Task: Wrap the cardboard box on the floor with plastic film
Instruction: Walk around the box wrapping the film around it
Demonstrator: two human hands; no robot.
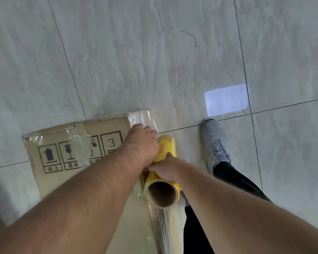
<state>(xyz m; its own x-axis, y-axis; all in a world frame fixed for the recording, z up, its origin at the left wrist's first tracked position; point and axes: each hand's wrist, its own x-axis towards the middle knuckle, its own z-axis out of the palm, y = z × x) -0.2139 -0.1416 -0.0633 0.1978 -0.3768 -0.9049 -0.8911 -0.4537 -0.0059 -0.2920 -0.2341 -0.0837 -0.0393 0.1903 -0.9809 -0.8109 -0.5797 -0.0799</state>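
A brown cardboard box (62,162) with black handling symbols stands on the tiled floor at the lower left. Clear plastic film (141,116) covers its far right corner and runs down its right side. A yellow roll of film (166,145) with a cardboard core lies along the box's right edge. My left hand (141,142) grips the far part of the roll at the box corner. My right hand (165,169) grips the roll's middle, nearer to me. A stretched sheet of film (163,222) trails from the roll's near end toward me.
My right foot in a grey shoe (214,142) and dark trouser leg (233,178) stand just right of the roll. Pale marble-look tiles (154,52) with dark grout lines surround the box. A bright light patch (226,99) lies on the floor to the right.
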